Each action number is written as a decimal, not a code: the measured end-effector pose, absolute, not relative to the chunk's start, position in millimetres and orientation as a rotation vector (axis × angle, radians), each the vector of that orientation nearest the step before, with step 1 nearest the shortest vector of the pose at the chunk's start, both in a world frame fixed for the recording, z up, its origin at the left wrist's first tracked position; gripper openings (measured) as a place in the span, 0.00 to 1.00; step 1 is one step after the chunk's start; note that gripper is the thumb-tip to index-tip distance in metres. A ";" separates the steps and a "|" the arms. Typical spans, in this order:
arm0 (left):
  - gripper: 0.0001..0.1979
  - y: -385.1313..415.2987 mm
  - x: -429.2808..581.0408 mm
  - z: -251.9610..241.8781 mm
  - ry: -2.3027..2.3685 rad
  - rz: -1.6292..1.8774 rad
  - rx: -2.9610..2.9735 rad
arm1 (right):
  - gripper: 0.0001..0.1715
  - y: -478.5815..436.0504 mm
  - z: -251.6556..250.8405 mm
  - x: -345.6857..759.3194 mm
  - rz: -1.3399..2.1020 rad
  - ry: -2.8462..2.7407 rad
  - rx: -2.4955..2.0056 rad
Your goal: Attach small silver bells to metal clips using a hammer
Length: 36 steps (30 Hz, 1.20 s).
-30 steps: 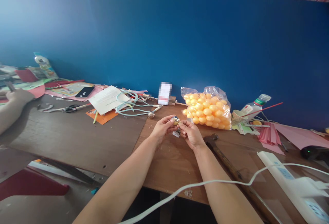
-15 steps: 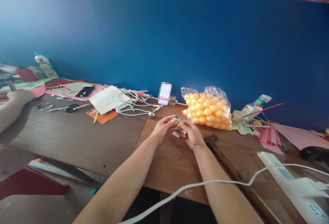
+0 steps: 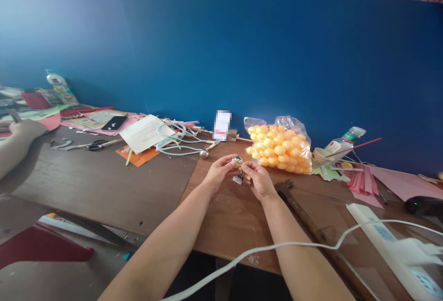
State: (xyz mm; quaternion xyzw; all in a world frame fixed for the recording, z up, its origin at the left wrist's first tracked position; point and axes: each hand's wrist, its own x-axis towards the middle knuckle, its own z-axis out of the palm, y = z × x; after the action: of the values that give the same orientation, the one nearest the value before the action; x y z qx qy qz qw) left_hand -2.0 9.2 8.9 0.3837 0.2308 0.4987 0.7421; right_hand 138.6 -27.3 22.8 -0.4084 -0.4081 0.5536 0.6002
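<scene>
Thumb and fingertips of the left hand [image 3: 218, 170] pinched a small shiny bead [image 3: 236, 161] from one side. The right hand [image 3: 258, 180] closed on it from the other side, its fingers curled. The bead was held up off the table [image 3: 224, 218], right where the fingertips of both hands met. A small white tag [image 3: 237, 180] showed just below it, between the two hands; whether it hung from the bead I could not tell. Just beyond the right hand lay a clear bag [image 3: 278, 149] full of orange balls. A hammer [image 3: 304, 220] lay with its head just beside the right wrist, its handle running back along that forearm. A white cable [image 3: 277, 245] ran across the right forearm, and a power strip [image 3: 384, 236] lay well right of that hand. Beyond the left hand lay pale tubing [image 3: 173, 142] in loops. Far left of the left hand were scissors [image 3: 93, 145] and another person's hand [image 3: 26, 129], both on the table
</scene>
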 end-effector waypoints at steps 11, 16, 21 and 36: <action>0.18 8.8 -1.4 8.8 0.509 1.094 0.839 | 0.15 -26.9 21.5 138.5 1.298 -0.925 -0.941; 0.18 8.9 -1.4 8.5 0.501 1.092 0.845 | 0.14 -26.5 20.7 139.1 1.314 -0.919 -0.920; 0.18 9.0 -1.6 8.3 0.510 1.091 0.844 | 0.14 -26.5 20.9 139.5 1.310 -0.924 -0.933; 0.18 7.7 -2.0 9.7 0.527 1.079 0.839 | 0.15 -27.0 22.0 139.9 1.307 -0.931 -0.943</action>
State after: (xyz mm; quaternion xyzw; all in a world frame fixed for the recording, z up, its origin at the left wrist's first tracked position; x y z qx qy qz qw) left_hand -2.0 7.7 9.7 0.3831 0.2404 0.4926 0.7435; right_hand 139.9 -27.0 22.0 -0.4062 -0.4013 0.5631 0.5974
